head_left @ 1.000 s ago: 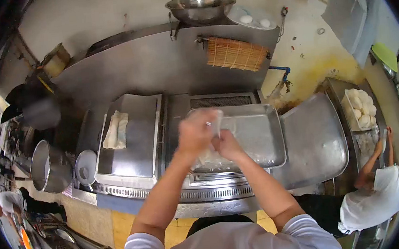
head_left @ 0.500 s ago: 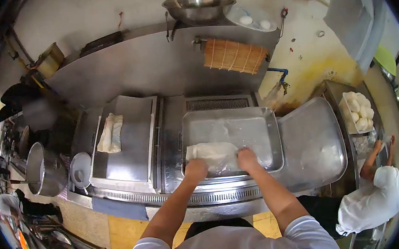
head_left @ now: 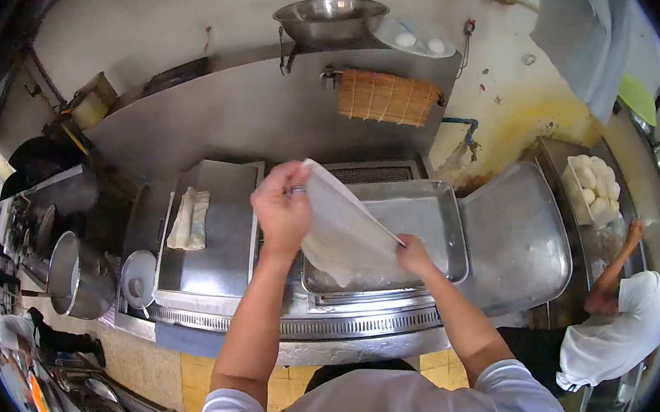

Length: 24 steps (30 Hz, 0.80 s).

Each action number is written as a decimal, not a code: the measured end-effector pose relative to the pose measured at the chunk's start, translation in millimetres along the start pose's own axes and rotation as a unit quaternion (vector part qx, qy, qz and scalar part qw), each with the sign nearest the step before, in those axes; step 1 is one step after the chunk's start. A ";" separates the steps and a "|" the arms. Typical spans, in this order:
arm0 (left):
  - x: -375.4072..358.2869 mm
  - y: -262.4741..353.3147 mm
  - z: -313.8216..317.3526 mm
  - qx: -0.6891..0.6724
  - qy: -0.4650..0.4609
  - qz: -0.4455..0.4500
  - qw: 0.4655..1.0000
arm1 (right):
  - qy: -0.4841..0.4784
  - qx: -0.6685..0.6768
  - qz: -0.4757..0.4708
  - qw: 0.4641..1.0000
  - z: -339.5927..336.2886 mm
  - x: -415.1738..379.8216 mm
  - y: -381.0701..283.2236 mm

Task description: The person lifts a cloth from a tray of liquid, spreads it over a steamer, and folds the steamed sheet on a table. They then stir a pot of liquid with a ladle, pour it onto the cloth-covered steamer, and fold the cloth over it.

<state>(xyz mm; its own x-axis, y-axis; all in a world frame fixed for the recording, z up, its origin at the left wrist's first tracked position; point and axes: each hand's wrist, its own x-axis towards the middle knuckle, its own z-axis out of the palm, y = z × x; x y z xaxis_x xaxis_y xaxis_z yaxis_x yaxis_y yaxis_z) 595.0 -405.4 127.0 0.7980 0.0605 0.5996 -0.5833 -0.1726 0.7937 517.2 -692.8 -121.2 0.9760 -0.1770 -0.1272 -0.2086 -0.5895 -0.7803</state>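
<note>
My left hand [head_left: 282, 210] is raised above the bench [head_left: 372, 324], fingers pinched on the top corner of a thin pale sheet [head_left: 344, 228]. My right hand [head_left: 413, 255] is lower, fingers closed on the sheet's lower right edge, so the sheet hangs stretched and slanted between the two hands. It is held up over the left half of the steel tray [head_left: 425, 213], and its bottom fold droops down to the tray's near left corner; I cannot tell whether it touches the metal there.

Left of the tray lies a flat steel lid [head_left: 224, 247] with a folded cloth [head_left: 188, 218] on it. Further left stand a white plate [head_left: 138, 276] and a tall pot [head_left: 73, 275]. Right of the tray sits a big open lid [head_left: 517, 237], and beyond it a tub of dough balls [head_left: 595, 183]. On the shelf above are a steel bowl [head_left: 329, 18] and a bamboo mat [head_left: 387, 97] hanging under it. At the right edge another person [head_left: 622, 314] in a white shirt leans toward the far end of the bench.
</note>
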 end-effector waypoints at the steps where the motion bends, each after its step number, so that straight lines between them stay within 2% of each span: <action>1: 3.4 3.8 -7.0 0.033 0.012 -0.036 0.999 | -0.004 -0.028 -0.006 1.000 -9.8 -1.6 3.5; 3: -6.7 -6.2 -1.4 0.045 -0.019 0.022 0.999 | -0.015 -0.083 -0.018 0.996 -23.8 -8.3 4.4; 5: -23.4 -11.6 13.4 0.067 -0.064 0.053 0.994 | 0.055 0.067 -0.118 0.989 -24.6 -8.3 -67.3; 7: -42.3 -7.9 33.5 0.096 -0.123 0.058 0.986 | 0.083 0.233 -0.214 0.945 -32.1 -19.0 -168.8; 10: -39.2 13.4 35.2 0.085 -0.132 0.148 0.977 | -0.049 0.291 -0.066 0.953 -13.9 -25.8 -202.2; 12: -15.0 11.0 6.9 0.073 -0.054 0.152 0.984 | -0.021 0.152 -0.066 0.986 3.6 -11.3 -144.2; 14: 3.6 18.4 -21.5 0.053 0.067 0.054 0.995 | 0.038 0.019 -0.085 0.995 20.7 5.8 -44.1; 15: 2.4 8.3 -32.4 0.072 0.067 0.038 0.994 | 0.085 -0.041 -0.106 0.990 17.4 7.7 2.4; 17: -9.0 -29.4 -43.1 0.107 0.066 0.008 0.992 | 0.095 -0.111 -0.054 0.988 -0.7 -1.9 37.4; 19: -44.5 -70.2 -36.0 0.193 -0.037 -0.090 0.976 | 0.141 -0.212 -0.109 0.961 -4.4 -23.2 18.7; 20: -73.3 -95.2 -26.5 0.232 -0.082 -0.084 0.966 | 0.164 -0.262 -0.137 0.941 -5.4 -30.4 8.1; 21: -102.2 -112.5 -15.4 0.270 -0.126 -0.077 0.951 | 0.135 -0.263 -0.130 0.946 0.6 -26.9 11.1; 23: -141.0 -117.5 0.9 0.309 -0.340 -0.194 0.867 | 0.073 -0.265 -0.114 0.955 17.2 -17.2 23.4; 24: -172.6 -154.6 9.0 0.346 -0.397 -0.129 0.840 | 0.030 -0.287 -0.082 0.954 22.3 -14.5 28.3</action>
<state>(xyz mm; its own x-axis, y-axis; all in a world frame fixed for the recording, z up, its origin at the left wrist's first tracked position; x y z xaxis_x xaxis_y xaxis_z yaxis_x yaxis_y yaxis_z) 548.8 -398.0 -100.1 0.8941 -0.4439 -0.0589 -0.3668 -0.8015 0.4723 498.5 -689.3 -155.1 0.9967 -0.0801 0.0160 -0.0707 -0.9444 -0.3212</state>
